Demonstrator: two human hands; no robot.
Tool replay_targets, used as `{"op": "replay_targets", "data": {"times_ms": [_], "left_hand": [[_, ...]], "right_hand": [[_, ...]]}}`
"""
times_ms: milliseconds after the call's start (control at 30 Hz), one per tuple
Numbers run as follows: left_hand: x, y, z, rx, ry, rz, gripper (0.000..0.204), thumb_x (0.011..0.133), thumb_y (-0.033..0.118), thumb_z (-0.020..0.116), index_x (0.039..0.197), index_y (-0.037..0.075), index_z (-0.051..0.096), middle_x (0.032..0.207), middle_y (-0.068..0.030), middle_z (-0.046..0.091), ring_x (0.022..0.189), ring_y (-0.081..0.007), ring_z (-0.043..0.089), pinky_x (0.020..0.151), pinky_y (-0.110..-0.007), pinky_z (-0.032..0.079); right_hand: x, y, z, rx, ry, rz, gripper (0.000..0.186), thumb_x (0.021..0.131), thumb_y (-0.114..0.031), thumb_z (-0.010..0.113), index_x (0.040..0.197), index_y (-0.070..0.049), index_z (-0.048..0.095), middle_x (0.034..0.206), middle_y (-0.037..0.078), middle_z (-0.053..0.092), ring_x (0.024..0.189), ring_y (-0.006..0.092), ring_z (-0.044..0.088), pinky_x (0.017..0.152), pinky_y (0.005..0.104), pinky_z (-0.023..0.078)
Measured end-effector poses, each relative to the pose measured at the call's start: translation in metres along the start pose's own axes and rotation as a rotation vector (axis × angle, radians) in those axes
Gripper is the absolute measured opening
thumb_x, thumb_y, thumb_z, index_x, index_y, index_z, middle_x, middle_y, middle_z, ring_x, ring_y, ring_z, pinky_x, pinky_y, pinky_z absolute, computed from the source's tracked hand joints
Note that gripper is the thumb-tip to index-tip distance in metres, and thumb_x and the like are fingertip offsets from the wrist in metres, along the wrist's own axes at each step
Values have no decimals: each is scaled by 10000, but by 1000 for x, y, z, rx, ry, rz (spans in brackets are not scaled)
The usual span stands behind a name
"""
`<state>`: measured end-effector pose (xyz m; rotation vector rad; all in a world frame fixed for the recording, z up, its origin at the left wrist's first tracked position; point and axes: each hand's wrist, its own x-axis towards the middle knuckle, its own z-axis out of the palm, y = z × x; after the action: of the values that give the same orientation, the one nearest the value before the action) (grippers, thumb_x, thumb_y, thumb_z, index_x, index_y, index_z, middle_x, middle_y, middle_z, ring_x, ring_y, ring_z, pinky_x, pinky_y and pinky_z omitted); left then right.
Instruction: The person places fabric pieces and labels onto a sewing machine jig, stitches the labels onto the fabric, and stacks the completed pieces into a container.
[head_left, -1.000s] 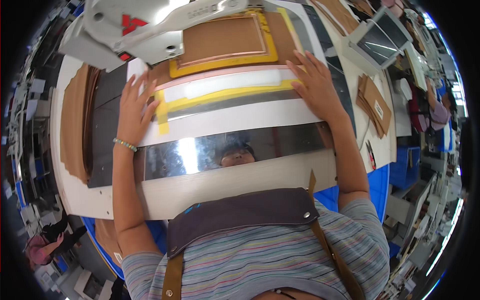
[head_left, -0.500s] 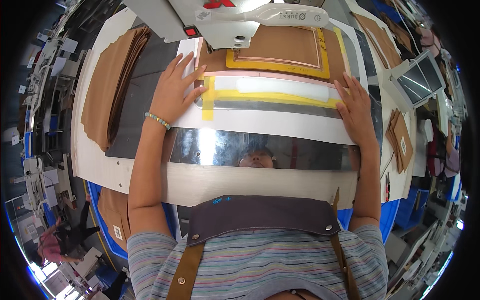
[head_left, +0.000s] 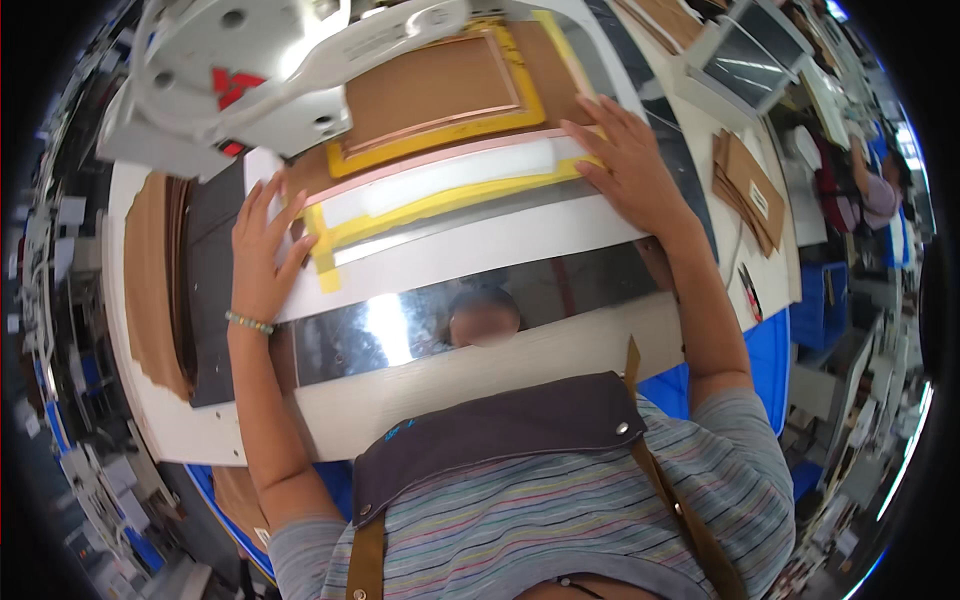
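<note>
My left hand (head_left: 262,250) and right hand (head_left: 632,165) lie flat and well apart, open, on the ends of the yellow-taped white rectangular template (head_left: 450,190), long axis left-right, under the white machine head (head_left: 270,70).

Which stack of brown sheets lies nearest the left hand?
The tall stack at the table's left edge, just beyond the left hand; the smaller stack lies past the right hand.

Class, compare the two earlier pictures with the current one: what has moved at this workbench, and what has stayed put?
The view swings from picture to picture. The left hand and right hand stay pressed flat on the yellow-taped template, which stays under the white machine head. Nothing was grasped or released. The shiny metal strip and stacked brown pieces stay put.
</note>
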<state>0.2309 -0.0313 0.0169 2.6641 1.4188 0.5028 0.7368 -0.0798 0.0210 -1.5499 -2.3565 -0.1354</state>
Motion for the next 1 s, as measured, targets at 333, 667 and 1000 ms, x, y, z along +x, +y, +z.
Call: {"op": "replay_targets", "data": {"times_ms": [333,667,1000], "left_hand": [[-4,-13,5,-29,15,70,523,1011,175,642,1528,108,607,1655,-179,476,1543,-390,412,1268,-509,295],[-4,-11,8,-49,4,35,584,952,92,685,1529,120,603,1682,-168,441,1569,-369,375,1282,-490,266],[3,-2,-21,-148,-17,-7,552,983,105,666,1528,82,585,1649,-179,474,1538,-399,406,1271,-494,310]], "right_hand": [[-11,53,-42,3,395,103,415,994,-329,696,1330,-85,709,1379,132,710,1257,358,653,1065,474,506],[-171,209,-83,124,41,895,137,894,-115,747,1007,-37,742,996,161,740,960,316,719,847,431,548],[-44,118,-131,525,98,519,173,945,-137,766,998,-33,639,824,23,560,782,154,505,742,317,468]]}}
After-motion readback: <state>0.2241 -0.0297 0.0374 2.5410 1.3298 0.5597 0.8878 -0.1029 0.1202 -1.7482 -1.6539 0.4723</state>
